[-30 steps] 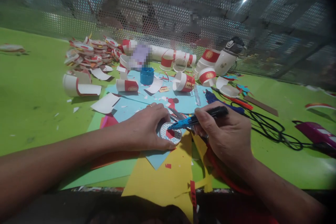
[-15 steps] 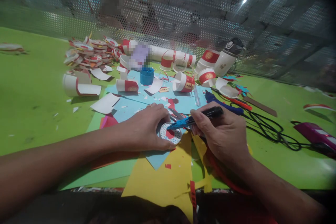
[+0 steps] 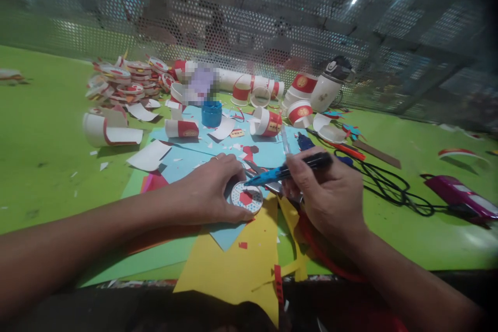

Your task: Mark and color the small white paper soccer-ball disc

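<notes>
Between its thumb and fingers, my left hand (image 3: 213, 192) grips the edge of a small round paper-cup base (image 3: 254, 204). The disc is white with blue dots and a red shape in its middle. My right hand (image 3: 330, 187) is closed around a blue marker (image 3: 268, 176) with a black end, its tip at the disc's upper edge. I cannot tell whether the tip touches. Beneath lie blue paper (image 3: 225, 233) and yellow paper (image 3: 218, 264). A pair of scissors (image 3: 274, 187) is partly hidden behind the marker and my right hand.
Cut paper cups (image 3: 266, 122) and a blue jar (image 3: 211, 114) stand beyond my hands. A pile of decorated discs (image 3: 128, 80) is at back left. On the right are a bottle (image 3: 329, 85), black cable (image 3: 404, 197) and purple device (image 3: 461, 194).
The marker tip has moved from near the red shape to the disc's upper edge. The whole view has shifted slightly, while my left hand keeps its grip on the disc.
</notes>
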`<state>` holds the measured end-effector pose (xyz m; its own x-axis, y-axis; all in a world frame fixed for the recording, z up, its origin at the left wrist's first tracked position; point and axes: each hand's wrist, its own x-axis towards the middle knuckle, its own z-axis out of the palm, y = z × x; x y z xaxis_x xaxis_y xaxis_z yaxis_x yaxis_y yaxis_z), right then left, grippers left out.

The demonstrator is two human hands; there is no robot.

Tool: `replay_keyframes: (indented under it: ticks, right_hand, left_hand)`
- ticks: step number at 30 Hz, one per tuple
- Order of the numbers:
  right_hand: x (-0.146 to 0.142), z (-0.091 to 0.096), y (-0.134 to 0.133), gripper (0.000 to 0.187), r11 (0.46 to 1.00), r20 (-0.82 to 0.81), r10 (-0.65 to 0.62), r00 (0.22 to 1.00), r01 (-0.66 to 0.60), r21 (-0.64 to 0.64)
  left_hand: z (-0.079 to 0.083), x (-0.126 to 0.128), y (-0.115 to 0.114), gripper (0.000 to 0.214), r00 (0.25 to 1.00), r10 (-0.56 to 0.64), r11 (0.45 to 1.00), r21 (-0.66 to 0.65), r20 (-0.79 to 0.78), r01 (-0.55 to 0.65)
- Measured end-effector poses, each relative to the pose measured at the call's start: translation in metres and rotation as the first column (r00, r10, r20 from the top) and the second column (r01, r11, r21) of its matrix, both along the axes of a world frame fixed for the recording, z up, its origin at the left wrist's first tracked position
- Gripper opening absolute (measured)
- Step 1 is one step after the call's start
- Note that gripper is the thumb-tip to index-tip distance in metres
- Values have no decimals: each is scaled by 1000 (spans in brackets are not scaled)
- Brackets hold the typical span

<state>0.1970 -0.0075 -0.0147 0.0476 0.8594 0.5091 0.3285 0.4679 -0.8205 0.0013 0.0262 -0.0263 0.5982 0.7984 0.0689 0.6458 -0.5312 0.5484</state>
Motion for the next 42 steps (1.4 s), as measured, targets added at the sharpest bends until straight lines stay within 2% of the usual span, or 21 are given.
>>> replay_keyframes:
  ticks: [3, 7, 22, 26, 32, 38, 42]
  right_hand:
    - [1, 1, -3, 28, 999, -9, -42, 999, 42, 18]
    - [4, -2, -2, 26, 1000, 68, -8, 998, 7, 15]
    - [2, -2, 0, 27, 1000, 94, 24, 995, -25, 19]
    - [2, 1, -4, 24, 998, 208, 19, 978, -30, 51]
    - [2, 9, -7, 13, 985, 429, 19, 903, -91, 148]
    - [4, 3, 1, 18, 985, 378, -1, 926, -64, 160]
    - [5, 0, -1, 19, 986, 360, -16, 933, -45, 162]
  left_hand:
    - [1, 0, 0, 42, 1000, -1, 1000, -7, -2, 1]
    - [0, 0, 0, 42, 1000, -4, 1000, -8, 11, 5]
    - [-2, -1, 1, 42, 1000, -9, 1000, -1, 11, 9]
    - [-3, 0, 1, 44, 1000, 2, 1000, -5, 14, -2]
    - [1, 2, 0, 38, 1000, -3, 1000, -19, 17, 3]
    - [3, 0, -2, 44, 1000, -15, 999, -44, 15, 16]
    - [3, -5, 0, 47, 994, -86, 993, -71, 67, 91]
